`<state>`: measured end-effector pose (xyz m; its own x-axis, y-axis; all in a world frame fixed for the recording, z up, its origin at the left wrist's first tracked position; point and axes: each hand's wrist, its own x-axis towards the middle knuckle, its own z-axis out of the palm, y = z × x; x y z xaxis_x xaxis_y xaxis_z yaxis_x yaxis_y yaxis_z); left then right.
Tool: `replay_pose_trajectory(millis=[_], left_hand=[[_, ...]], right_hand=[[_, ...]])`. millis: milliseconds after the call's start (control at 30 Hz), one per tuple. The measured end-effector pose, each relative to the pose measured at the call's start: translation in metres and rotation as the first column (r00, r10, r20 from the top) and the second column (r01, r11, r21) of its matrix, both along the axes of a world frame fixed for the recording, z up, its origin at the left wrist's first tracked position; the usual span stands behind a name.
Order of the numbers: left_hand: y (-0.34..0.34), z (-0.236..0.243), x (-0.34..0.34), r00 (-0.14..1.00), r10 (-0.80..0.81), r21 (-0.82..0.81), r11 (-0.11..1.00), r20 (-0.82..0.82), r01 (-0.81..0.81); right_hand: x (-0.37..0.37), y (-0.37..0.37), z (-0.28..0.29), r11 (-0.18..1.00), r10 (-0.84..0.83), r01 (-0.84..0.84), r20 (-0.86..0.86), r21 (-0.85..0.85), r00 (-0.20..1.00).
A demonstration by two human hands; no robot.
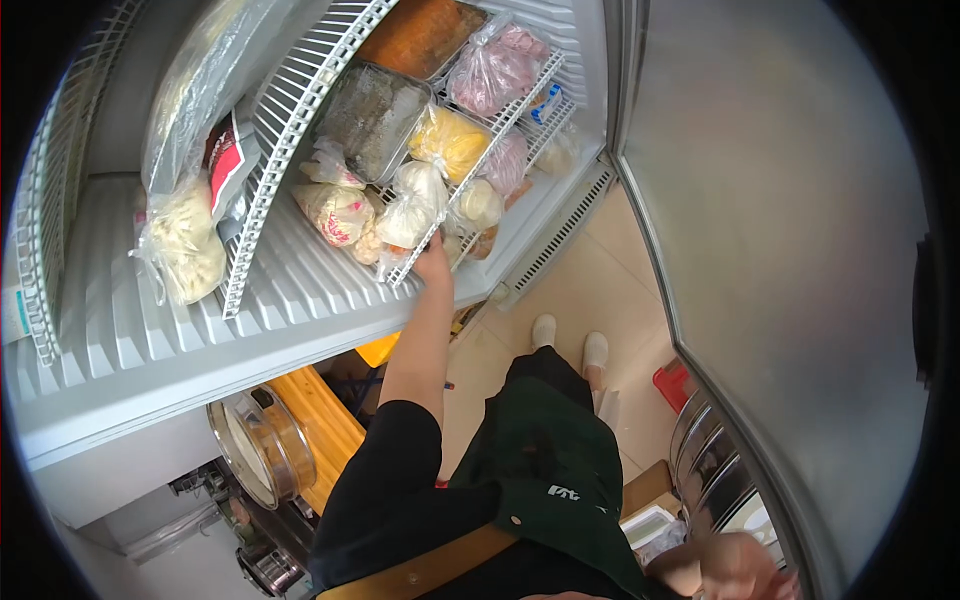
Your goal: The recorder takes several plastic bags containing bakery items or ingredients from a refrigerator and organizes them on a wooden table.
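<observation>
My left hand point(433, 262) reaches into the open refrigerator, at the front edge of a white wire shelf point(462, 190). Its fingers go in under that edge and are hidden, so what they touch does not show. Just above it sits a knotted bag of white food point(414, 205). Close by are a bag with pink print point(340, 212), a bag of yellow food point(450, 140) and a bag of pale round pieces point(480, 205). My right hand point(735, 568) is at the lower right, beside the refrigerator door's point(770, 200) edge; it is blurred and its grip cannot be made out.
Clear containers point(372, 118) and a bag of pink meat point(497, 70) fill the shelf's far part. Another wire shelf point(290, 130) stands left, with a bag of pale food point(183, 255) beyond. Metal pots point(262, 445) are below left. Stacked steel containers point(705, 450) stand by the door.
</observation>
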<state>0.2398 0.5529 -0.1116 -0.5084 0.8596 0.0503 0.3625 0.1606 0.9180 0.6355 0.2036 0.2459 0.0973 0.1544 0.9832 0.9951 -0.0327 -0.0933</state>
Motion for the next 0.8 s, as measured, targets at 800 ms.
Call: replay_pose_trajectory(millis=[800], left_hand=[[-0.099, 0.059, 0.039, 0.988, -0.087, -0.021, 0.996, 0.129, 0.09]], right_hand=[[-0.02, 0.028, -0.045, 0.772, -0.028, -0.008, -0.047, -0.636, 0.999]])
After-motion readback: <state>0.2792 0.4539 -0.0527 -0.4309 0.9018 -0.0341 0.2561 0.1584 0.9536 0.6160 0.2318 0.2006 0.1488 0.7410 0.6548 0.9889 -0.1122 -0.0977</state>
